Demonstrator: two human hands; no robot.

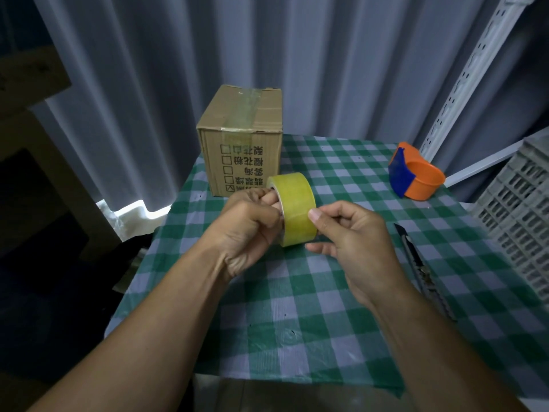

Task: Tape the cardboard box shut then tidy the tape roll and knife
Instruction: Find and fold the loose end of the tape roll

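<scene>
A curtain hangs in grey folds behind everything. In front of it a table under a green-and-white checked cloth fills the middle of the view. A grey slotted crate stands at the cloth's right edge, with a white perforated rail leaning up behind it.

The box sits at the far left corner of the cloth, its flaps down, with a strip of clear tape along the top seam and over the near edge; printed characters and checkboxes show upside down on its near face. An orange and blue dispenser lies at the far right, well apart from the box.

The left hand is closed on the roll, fingers hooked into its core from the left side, holding the yellowish roll on edge above the cloth, just in front of the box. The right hand pinches at the roll's outer face with thumb and forefinger; whether it has caught the loose end cannot be told.

The knife lies on the cloth to the right of the right hand, pointing away from the viewer, untouched.
</scene>
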